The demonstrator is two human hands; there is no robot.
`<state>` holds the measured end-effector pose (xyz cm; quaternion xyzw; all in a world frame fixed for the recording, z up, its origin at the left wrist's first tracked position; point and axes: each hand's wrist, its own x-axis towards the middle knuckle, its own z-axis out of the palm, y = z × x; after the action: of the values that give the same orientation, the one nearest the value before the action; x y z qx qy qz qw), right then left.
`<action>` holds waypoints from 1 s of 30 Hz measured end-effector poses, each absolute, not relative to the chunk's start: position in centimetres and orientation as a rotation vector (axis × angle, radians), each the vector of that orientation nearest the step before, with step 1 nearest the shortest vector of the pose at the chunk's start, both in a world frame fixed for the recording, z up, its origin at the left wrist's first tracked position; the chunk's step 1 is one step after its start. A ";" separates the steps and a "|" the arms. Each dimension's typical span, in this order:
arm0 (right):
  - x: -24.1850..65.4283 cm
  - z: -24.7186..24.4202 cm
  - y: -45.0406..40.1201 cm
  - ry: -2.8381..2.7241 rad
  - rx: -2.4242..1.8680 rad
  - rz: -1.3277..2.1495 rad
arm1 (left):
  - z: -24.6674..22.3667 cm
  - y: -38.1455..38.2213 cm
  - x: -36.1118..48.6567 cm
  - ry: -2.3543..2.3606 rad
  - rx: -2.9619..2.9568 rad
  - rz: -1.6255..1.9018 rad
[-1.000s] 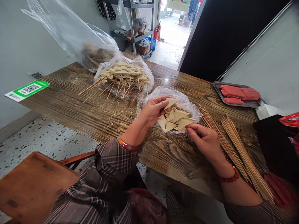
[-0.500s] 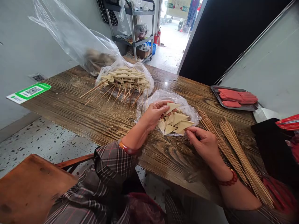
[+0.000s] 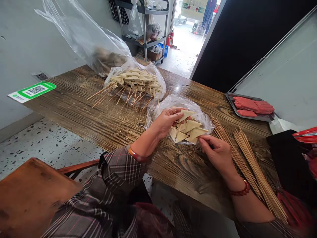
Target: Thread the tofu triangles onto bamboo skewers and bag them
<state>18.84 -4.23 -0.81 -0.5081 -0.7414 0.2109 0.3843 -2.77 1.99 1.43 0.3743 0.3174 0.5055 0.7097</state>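
My left hand is closed, pinching a pale, flat triangle of bean curd between thumb and fingers. Below it, more bean-curd triangles lie in a loose heap on an open clear plastic bag. My right hand is closed too, thumb and forefinger pressed together at the corner of a triangle on the heap's near right side. Whether a thin stick sits between those fingertips is hidden. Further back, skewered bean-curd pieces are stacked in another plastic bag, their sticks pointing toward me.
Two bundles of bamboo skewers lie right of my right hand. A black tray holds pink-red packs at the back right. A green card with a code rests at the left table edge. A wooden chair stands at left.
The whole view has shifted slightly right and downward at the left side. Both hands keep nearly the same pose around the bean-curd triangles.
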 end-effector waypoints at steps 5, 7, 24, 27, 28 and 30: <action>18.8 -0.8 -4.3 -1.879 -1.291 0.513 | 1.3 2.2 -2.8 0.704 0.876 1.139; 18.8 -0.8 -4.2 -1.894 -1.276 0.507 | 1.1 2.3 -2.7 0.697 0.900 1.161; 19.4 -1.0 -3.8 -1.975 -1.159 0.354 | 0.6 2.3 -2.7 0.745 0.921 1.118; 19.4 -1.0 -3.8 -1.986 -1.157 0.325 | 0.7 2.3 -2.7 0.750 0.910 1.107; 19.4 -1.1 -3.8 -1.987 -1.159 0.323 | 0.6 2.3 -2.6 0.751 0.901 1.107; 19.3 -1.1 -3.9 -1.981 -1.167 0.326 | 0.6 2.3 -2.6 0.750 0.875 1.107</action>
<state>19.35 -3.88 -1.07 -0.4610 -0.7826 0.1286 0.3982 -2.59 2.28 0.58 0.3922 0.3365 0.4967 0.6973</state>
